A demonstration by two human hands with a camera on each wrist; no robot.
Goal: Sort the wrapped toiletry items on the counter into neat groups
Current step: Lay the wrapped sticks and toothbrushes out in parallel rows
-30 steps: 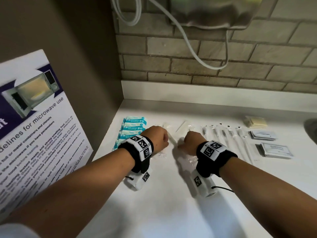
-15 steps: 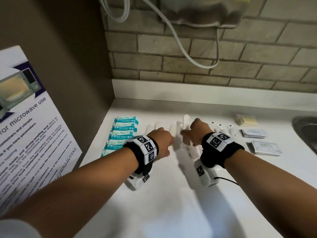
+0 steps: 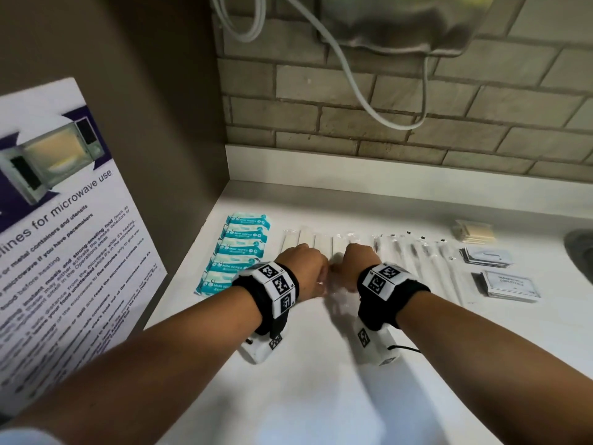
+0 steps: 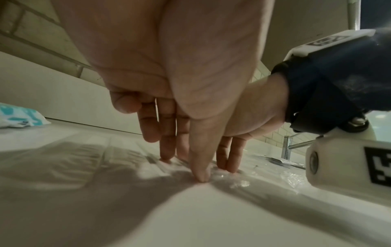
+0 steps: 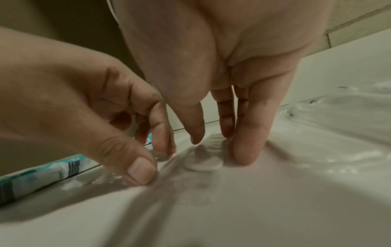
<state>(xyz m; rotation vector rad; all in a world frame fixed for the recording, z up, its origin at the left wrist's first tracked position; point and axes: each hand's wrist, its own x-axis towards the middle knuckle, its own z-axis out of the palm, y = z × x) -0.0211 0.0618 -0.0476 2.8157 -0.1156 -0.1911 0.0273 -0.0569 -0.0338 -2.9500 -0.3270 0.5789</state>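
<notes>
Both hands meet at the counter's [image 3: 321,380] middle. My left hand [image 3: 305,273] stands fingers-down, and in the left wrist view its thumb and fingertips [image 4: 201,177] press on a clear plastic wrapper [image 4: 239,183]. My right hand [image 3: 356,263] points straight fingers [image 5: 243,155] down onto a clear-wrapped white item [image 5: 203,163]. Behind the hands lies a row of long white wrapped items [image 3: 308,242]. Teal mini wipes packs [image 3: 239,252] form a column at the left. To the right lie clear-wrapped toothbrush-like sticks [image 3: 414,252].
A stack of tan packets [image 3: 475,232] and two piles of white sachets [image 3: 487,256] [image 3: 510,284] sit at the right. A sink's rim [image 3: 580,255] shows at the far right edge. A microwave poster [image 3: 57,236] stands on the left wall; a cable [image 3: 362,94] hangs above.
The right hand held a long white wrapped item up at the back row; that item now lies in the row. Both hands have drawn together and pressed down on clear wrap.
</notes>
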